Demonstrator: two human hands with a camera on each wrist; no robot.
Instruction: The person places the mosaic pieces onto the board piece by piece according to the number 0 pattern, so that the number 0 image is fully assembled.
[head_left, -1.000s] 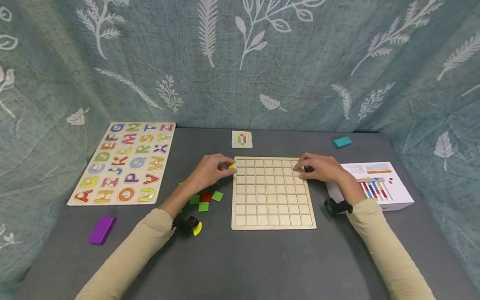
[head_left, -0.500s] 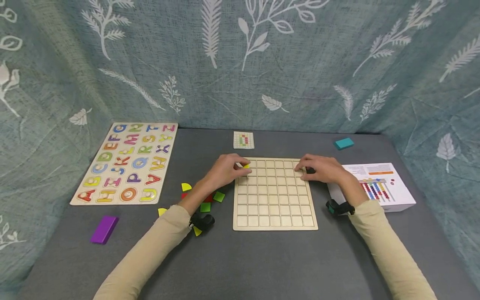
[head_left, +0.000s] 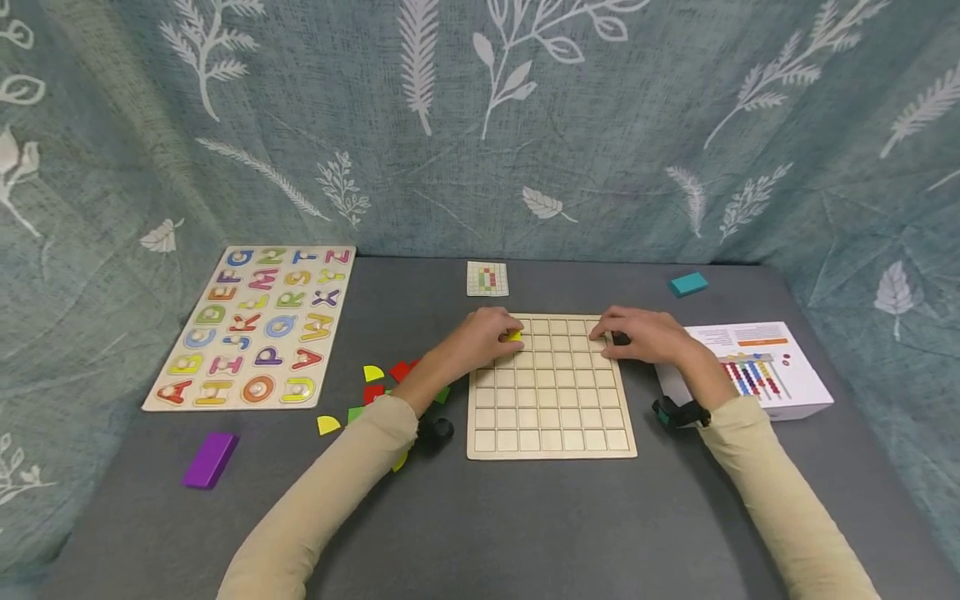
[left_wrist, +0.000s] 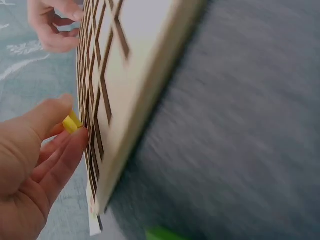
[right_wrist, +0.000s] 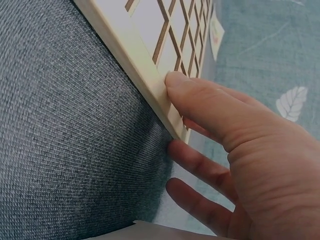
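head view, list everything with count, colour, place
table: 1, grey, beneath
cloth: 1, teal, behind table
grid board: 1, pale wood, centre
pattern card: 1, pale, behind grid board
letter board: 1, multicoloured, left
near block: 1, purple, left
far block: 1, teal, right
box: 1, white, right
loose pieces: several, some hidden, red, green, yellow, left of grid board
held piece: 1, yellow, in left hand
wrist cameras: 2, black, flanking grid board
sleeves: 2, beige, lower frame
left hand: 1, bare, over grid board
right hand: 1, bare, at grid board's edge
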